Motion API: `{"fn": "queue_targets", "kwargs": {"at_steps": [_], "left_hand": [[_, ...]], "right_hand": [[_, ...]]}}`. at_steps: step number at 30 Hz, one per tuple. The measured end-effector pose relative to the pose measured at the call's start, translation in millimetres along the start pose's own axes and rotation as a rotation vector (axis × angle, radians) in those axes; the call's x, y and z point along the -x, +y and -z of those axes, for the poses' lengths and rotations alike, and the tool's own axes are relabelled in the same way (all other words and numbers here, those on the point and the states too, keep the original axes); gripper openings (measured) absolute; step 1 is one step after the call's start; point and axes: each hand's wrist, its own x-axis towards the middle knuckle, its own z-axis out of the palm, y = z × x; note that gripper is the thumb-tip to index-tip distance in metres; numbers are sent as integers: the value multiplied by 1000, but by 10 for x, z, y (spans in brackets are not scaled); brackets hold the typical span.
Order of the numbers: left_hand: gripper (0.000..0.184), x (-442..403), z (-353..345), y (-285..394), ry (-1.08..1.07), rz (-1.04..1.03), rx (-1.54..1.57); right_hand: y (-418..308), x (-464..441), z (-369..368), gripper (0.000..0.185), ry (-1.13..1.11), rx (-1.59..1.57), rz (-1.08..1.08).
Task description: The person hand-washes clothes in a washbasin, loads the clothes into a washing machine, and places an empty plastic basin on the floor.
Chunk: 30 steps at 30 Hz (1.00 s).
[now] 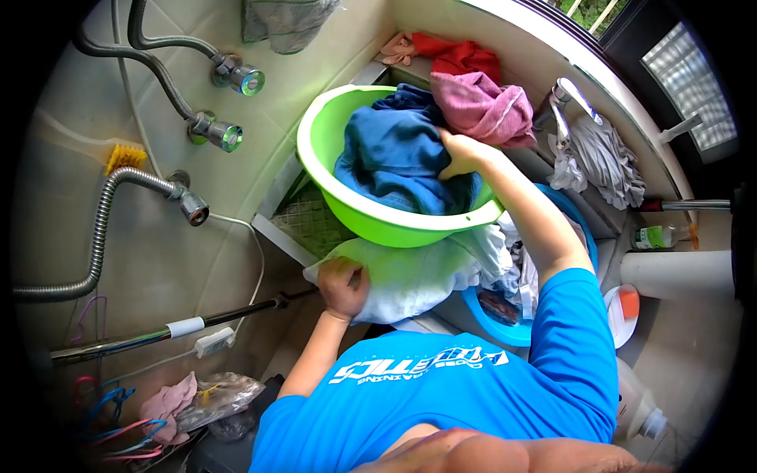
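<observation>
A light green basin holds a bunched dark blue garment. My right hand reaches into the basin and is closed on the right side of this garment, with the fingertips partly hidden in its folds. Below the basin's front rim lies a white cloth, spread towards the right. My left hand is curled closed on the left end of the white cloth. A pink towel lies bunched beside the basin's back right rim, with a red cloth behind it.
A blue tub with clothes stands right of the white cloth. Beyond it are a faucet and a grey cloth. Valves with hoses stick out from the left wall. A metal pole runs along the lower left.
</observation>
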Motion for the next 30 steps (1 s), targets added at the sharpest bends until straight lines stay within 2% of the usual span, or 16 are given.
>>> {"fn": "queue_targets", "kwargs": {"at_steps": [1, 2, 5, 6, 8, 9, 11, 12, 13, 19, 21, 23, 24, 25, 28, 30], "left_hand": [[11, 0, -8, -1, 17, -9, 8], [11, 3, -16, -3, 35, -20, 19], [11, 25, -31, -39, 38, -20, 10], [11, 31, -28, -40, 43, -16, 13], [10, 38, -18, -41, 30, -31, -13], [10, 36, -12, -35, 32, -30, -13], [11, 16, -8, -21, 58, -38, 5], [11, 7, -6, -20, 60, -42, 5], [11, 6, -9, -20, 57, -37, 10], [11, 29, -18, -58, 56, -57, 33], [10, 64, 5, -66, 37, -48, 32], [8, 42, 6, -77, 4, -75, 38], [18, -21, 12, -6, 88, -105, 72], [30, 37, -25, -82, 59, -83, 36], [34, 67, -91, -40, 79, 122, 275], [34, 49, -9, 12, -5, 135, 190]], "right_hand": [[67, -54, 25, 92, -11, 28, -14], [208, -98, -61, 82, 159, 0, 49], [362, -142, -178, 61, 304, -38, 62], [347, -126, -169, 61, 301, -32, 65], [313, -100, -159, 44, 321, -308, 47], [309, -111, -161, 44, 320, -307, 48], [309, -141, -145, 31, 273, -763, 43], [169, -63, -72, 26, 260, -1137, 137], [-81, 71, 97, 23, 280, -1296, 118], [-1126, 987, 404, 35, 523, -507, 787], [-1456, 1331, 258, 35, 476, -455, 810], [-1634, 1485, -25, 31, 480, -567, 886], [-1689, 1523, -138, 30, 465, -571, 886], [-1726, 1548, -244, 30, 451, -575, 886], [-1756, 1568, -517, 20, 563, -607, 831], [-1736, 1611, -550, 19, 547, -751, 809]]}}
